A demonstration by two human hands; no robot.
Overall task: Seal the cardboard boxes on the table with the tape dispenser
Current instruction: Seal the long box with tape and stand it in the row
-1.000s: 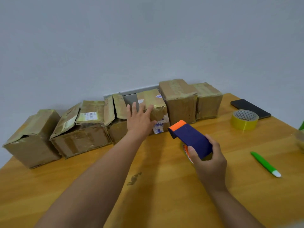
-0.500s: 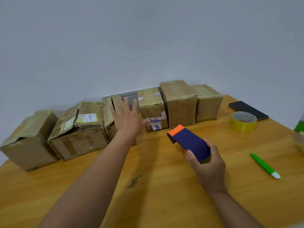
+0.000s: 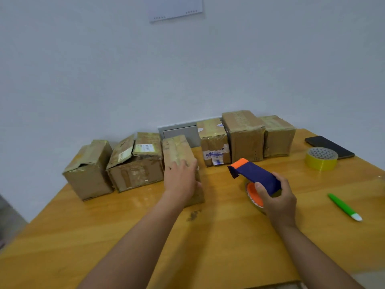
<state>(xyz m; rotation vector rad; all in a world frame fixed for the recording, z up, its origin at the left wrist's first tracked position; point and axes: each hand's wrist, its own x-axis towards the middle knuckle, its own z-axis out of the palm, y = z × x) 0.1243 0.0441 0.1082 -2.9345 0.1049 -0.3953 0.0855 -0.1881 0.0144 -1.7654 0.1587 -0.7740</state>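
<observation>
Several worn cardboard boxes stand in a row at the back of the wooden table [image 3: 218, 247]. My left hand [image 3: 181, 180] grips the near end of one narrow box [image 3: 177, 151], which sits forward of the row with its flaps folded down. To its left are a box with lifted flaps [image 3: 135, 163] and a corner box [image 3: 89, 170]; to its right stand three closed boxes [image 3: 214, 142]. My right hand [image 3: 275, 197] grips a blue and orange tape dispenser [image 3: 254, 176], held just above the table to the right of the narrow box.
A yellow tape roll [image 3: 320, 158] and a black phone [image 3: 329, 147] lie at the right rear. A green pen [image 3: 343, 206] lies on the table at the right. The wall stands close behind the boxes.
My left hand left the box with the blue label, moved left, took the narrow box and drew it toward me, its flaps now folded down. The dispenser stayed nearly still.
</observation>
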